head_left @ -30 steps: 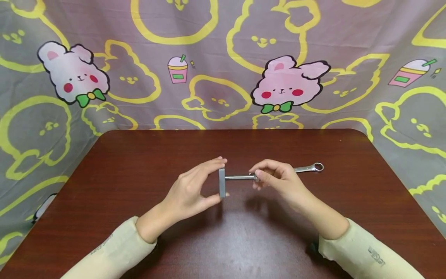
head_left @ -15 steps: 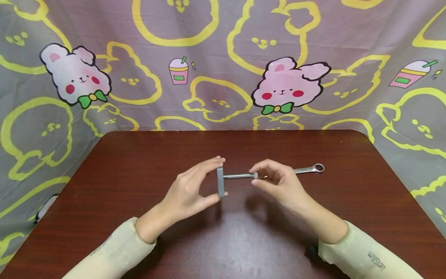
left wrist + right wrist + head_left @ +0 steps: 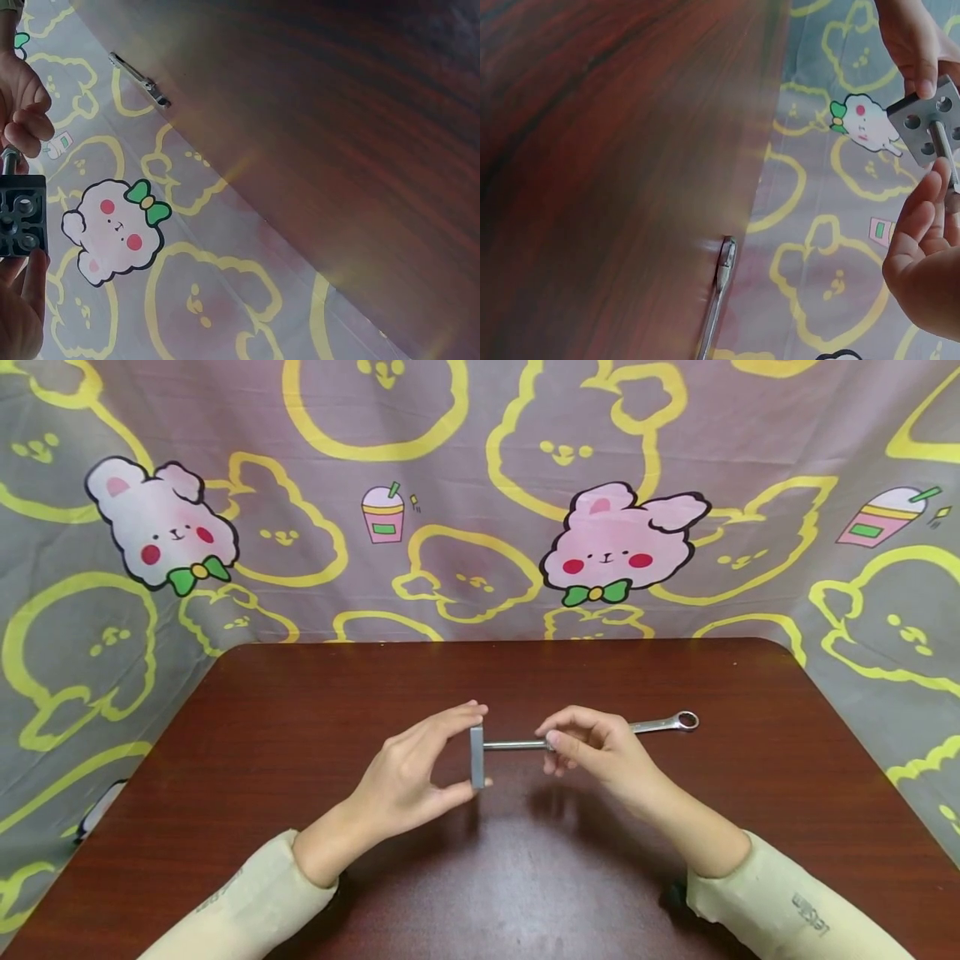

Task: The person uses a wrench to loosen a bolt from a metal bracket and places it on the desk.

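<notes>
My left hand [image 3: 408, 768] grips a grey square metal plate [image 3: 477, 758] by its upper and lower edges, holding it on edge above the table. Several round holes show in this plate [image 3: 924, 133] in the right wrist view. From its centre a long silver bolt [image 3: 514, 745] sticks out level to the right. My right hand [image 3: 600, 742] pinches the head end of the bolt between thumb and fingers, which mostly cover the head. Behind that hand lies a combination wrench [image 3: 667, 724], its ring end visible and the rest hidden.
A dark reddish-brown table [image 3: 495, 893] with rounded far corners lies under both hands. Patterned cloth [image 3: 465, 460] with cartoon rabbits hangs along its back and sides.
Half a second ago the right fingers were spread a little and the bolt head showed; now they close over it again. The plate and bolt dipped slightly. The wrench stays put.
</notes>
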The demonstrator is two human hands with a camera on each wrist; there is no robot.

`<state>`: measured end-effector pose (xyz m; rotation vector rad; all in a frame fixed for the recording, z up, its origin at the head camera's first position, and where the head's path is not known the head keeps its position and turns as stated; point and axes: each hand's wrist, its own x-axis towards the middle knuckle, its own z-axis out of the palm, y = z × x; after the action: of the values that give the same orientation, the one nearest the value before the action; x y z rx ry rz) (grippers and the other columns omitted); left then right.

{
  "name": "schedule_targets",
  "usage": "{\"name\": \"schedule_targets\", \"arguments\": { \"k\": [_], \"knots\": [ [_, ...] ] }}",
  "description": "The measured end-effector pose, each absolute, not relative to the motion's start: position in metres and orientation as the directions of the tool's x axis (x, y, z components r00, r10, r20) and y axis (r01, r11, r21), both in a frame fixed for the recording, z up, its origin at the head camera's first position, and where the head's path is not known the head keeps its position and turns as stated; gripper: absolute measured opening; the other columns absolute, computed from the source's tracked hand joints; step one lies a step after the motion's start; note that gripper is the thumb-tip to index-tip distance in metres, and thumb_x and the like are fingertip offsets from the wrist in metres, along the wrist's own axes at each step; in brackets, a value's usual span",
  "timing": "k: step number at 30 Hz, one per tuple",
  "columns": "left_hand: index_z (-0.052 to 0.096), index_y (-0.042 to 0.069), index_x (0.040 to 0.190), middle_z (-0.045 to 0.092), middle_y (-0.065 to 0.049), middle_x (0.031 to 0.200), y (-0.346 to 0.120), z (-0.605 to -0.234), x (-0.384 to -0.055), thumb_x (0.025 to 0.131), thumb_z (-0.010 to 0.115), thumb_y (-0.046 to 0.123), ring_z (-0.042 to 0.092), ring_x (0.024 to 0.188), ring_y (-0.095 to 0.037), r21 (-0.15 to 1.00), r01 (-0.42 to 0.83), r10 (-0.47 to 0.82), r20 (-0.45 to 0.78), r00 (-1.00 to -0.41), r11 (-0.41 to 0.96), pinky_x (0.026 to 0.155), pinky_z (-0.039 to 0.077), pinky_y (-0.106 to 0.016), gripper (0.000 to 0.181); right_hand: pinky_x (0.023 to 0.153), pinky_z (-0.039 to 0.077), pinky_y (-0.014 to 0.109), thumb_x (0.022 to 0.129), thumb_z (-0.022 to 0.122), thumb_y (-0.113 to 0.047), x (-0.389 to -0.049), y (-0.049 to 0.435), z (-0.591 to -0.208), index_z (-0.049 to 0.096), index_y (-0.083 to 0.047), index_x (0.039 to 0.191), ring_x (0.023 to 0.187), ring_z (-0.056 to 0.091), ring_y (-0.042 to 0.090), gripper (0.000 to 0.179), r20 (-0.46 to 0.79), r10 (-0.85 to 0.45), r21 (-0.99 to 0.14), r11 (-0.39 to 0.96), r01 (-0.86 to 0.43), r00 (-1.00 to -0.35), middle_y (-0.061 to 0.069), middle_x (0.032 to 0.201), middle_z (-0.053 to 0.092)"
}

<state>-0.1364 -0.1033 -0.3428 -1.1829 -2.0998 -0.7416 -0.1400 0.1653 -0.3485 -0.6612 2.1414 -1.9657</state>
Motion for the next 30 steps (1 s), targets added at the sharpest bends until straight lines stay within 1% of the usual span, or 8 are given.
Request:
{"name": "schedule_targets", "arguments": {
  "k": [3,6,11,15,18,21,24,30],
  "knots": [
    [0.056,-0.001,0.127,0.065,-0.012,0.13,-0.1035,-0.343,-0.1372,0.065,0.091,0.015,0.063,0.122,-0.027,0.174,0.878,0.533,0.737,-0.416,0.445,0.102,0.052,-0.034,0.072,0.065,0.056,0.024,0.096,0.061,-0.005,-0.1391,0.164,-0.3496,0.066,0.0,0.105,0.073,0.067,0.012,0.011,0.217,-0.399,-0.964,0.053,-0.259,-0.891,-0.001,0.079,0.07],
    [0.056,0.0,0.127,0.065,-0.011,0.131,-0.1037,-0.3424,-0.1376,0.067,0.09,0.017,0.063,0.122,-0.026,0.179,0.874,0.526,0.738,-0.423,0.451,0.102,0.052,-0.034,0.071,0.066,0.054,0.022,0.092,0.065,0.0,-0.1378,0.1624,-0.3502,0.067,0.0,0.102,0.08,0.065,0.008,0.01,0.284,-0.371,-0.937,0.086,-0.338,-0.884,-0.004,0.091,0.069],
    [0.056,0.0,0.127,0.065,-0.011,0.131,-0.1035,-0.341,-0.1376,0.068,0.09,0.017,0.063,0.123,-0.026,0.188,0.87,0.524,0.733,-0.433,0.456,0.102,0.052,-0.034,0.07,0.072,0.054,0.022,0.087,0.067,0.008,-0.1366,0.1607,-0.35,0.067,-0.002,0.092,0.089,0.063,0.007,0.01,0.359,-0.365,-0.902,0.102,-0.42,-0.859,-0.006,0.1,0.066],
    [0.056,0.0,0.127,0.065,-0.011,0.131,-0.1034,-0.3414,-0.1378,0.068,0.09,0.017,0.063,0.123,-0.026,0.188,0.871,0.528,0.73,-0.433,0.455,0.102,0.052,-0.034,0.07,0.07,0.053,0.022,0.088,0.068,0.004,-0.1373,0.1625,-0.3495,0.067,-0.001,0.098,0.085,0.061,0.009,0.011,0.324,-0.38,-0.911,0.121,-0.394,-0.866,-0.004,0.098,0.066],
    [0.056,-0.001,0.126,0.064,-0.011,0.132,-0.1034,-0.3416,-0.137,0.068,0.09,0.018,0.063,0.123,-0.026,0.183,0.873,0.534,0.728,-0.43,0.452,0.102,0.052,-0.034,0.07,0.069,0.053,0.022,0.09,0.069,-0.003,-0.1374,0.1647,-0.3491,0.066,0.0,0.106,0.081,0.061,0.009,0.017,0.259,-0.395,-0.932,0.137,-0.336,-0.881,-0.001,0.096,0.066],
    [0.056,-0.001,0.126,0.065,-0.012,0.131,-0.1033,-0.3418,-0.1368,0.067,0.09,0.018,0.063,0.123,-0.026,0.177,0.875,0.537,0.73,-0.423,0.45,0.102,0.052,-0.034,0.071,0.072,0.056,0.024,0.092,0.067,-0.005,-0.1375,0.1665,-0.3483,0.063,0.005,0.112,0.083,0.065,0.009,0.023,0.206,-0.418,-0.954,0.117,-0.277,-0.885,0.004,0.094,0.068],
    [0.056,0.0,0.126,0.065,-0.012,0.13,-0.1034,-0.3417,-0.1367,0.067,0.091,0.017,0.063,0.123,-0.026,0.174,0.877,0.537,0.733,-0.419,0.447,0.102,0.052,-0.034,0.072,0.074,0.058,0.026,0.094,0.064,-0.005,-0.1382,0.1675,-0.3471,0.061,0.007,0.113,0.084,0.069,0.01,0.022,0.179,-0.441,-0.967,0.087,-0.24,-0.879,0.006,0.091,0.069],
    [0.056,-0.001,0.126,0.065,-0.013,0.13,-0.1036,-0.3422,-0.1363,0.065,0.091,0.016,0.064,0.121,-0.027,0.169,0.883,0.538,0.737,-0.409,0.439,0.103,0.051,-0.034,0.073,0.065,0.056,0.027,0.102,0.053,-0.011,-0.1406,0.1682,-0.3472,0.063,0.003,0.11,0.07,0.064,0.017,0.019,0.176,-0.453,-0.97,0.069,-0.231,-0.874,0.001,0.078,0.07]
  ]
}}
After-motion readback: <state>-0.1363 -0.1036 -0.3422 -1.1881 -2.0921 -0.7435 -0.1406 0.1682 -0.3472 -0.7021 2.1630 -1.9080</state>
